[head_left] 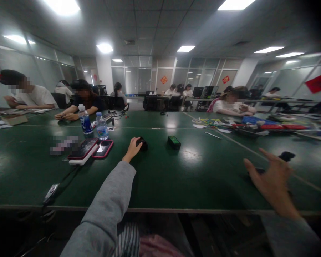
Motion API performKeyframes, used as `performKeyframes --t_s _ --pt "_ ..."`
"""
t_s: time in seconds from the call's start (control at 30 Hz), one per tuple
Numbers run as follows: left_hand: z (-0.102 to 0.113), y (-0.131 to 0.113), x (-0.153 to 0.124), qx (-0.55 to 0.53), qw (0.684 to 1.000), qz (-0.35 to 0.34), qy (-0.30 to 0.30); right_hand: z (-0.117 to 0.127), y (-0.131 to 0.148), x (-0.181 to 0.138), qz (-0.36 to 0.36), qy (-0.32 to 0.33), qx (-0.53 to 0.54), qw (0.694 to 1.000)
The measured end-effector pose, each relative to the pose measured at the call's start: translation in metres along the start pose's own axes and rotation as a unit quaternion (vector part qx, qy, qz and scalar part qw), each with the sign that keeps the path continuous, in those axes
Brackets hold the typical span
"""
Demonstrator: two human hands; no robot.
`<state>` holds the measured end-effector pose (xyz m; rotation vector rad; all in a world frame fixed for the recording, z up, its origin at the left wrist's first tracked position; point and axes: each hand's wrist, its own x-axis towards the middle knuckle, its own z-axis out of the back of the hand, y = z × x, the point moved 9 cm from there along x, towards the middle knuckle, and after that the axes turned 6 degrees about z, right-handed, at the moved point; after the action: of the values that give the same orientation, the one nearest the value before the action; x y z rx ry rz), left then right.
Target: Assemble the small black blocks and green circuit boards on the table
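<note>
My left hand (133,147) reaches forward over the green table, its thumb and fingers closed round a small black object (143,143). Its kind cannot be made out. To the right of it lies a small black box-shaped device (174,142) with a lit green top, apart from both hands. My right hand (275,180) hovers at the right with thumb and fingers spread, holding nothing. Just beyond its fingers is a black object (286,156). A dark flat item (259,171) shows partly behind the thumb.
Two bottles, one dark blue (86,123) and one clear (101,128), stand left, behind phones (103,149) and a white power bank (82,159) with a cable. A pen (213,135), wires (212,121) and red packets (286,126) lie right. Several people sit around.
</note>
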<state>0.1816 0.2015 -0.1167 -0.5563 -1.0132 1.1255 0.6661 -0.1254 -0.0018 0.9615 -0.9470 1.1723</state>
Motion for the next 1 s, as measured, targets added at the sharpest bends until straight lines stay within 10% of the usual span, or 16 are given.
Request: performKeyframes --t_s 0.23,0.37,0.77,1.0 --pt "-0.008 0.009 0.0 -0.015 0.997 0.072 0.039 -0.129 0.257 -0.011 0.122 0.268 0.321 0.9" --pt "-0.012 0.006 -0.001 -0.082 0.991 0.087 0.068 -0.199 0.337 -0.051 0.093 0.379 0.408 0.825" --pt "-0.002 -0.008 -0.009 -0.23 0.959 0.136 0.09 -0.224 0.311 -0.056 -0.154 0.342 0.554 0.743" --pt "-0.007 -0.013 -0.012 -0.21 0.962 0.13 0.116 -0.216 0.262 -0.081 -0.328 0.409 0.574 0.629"
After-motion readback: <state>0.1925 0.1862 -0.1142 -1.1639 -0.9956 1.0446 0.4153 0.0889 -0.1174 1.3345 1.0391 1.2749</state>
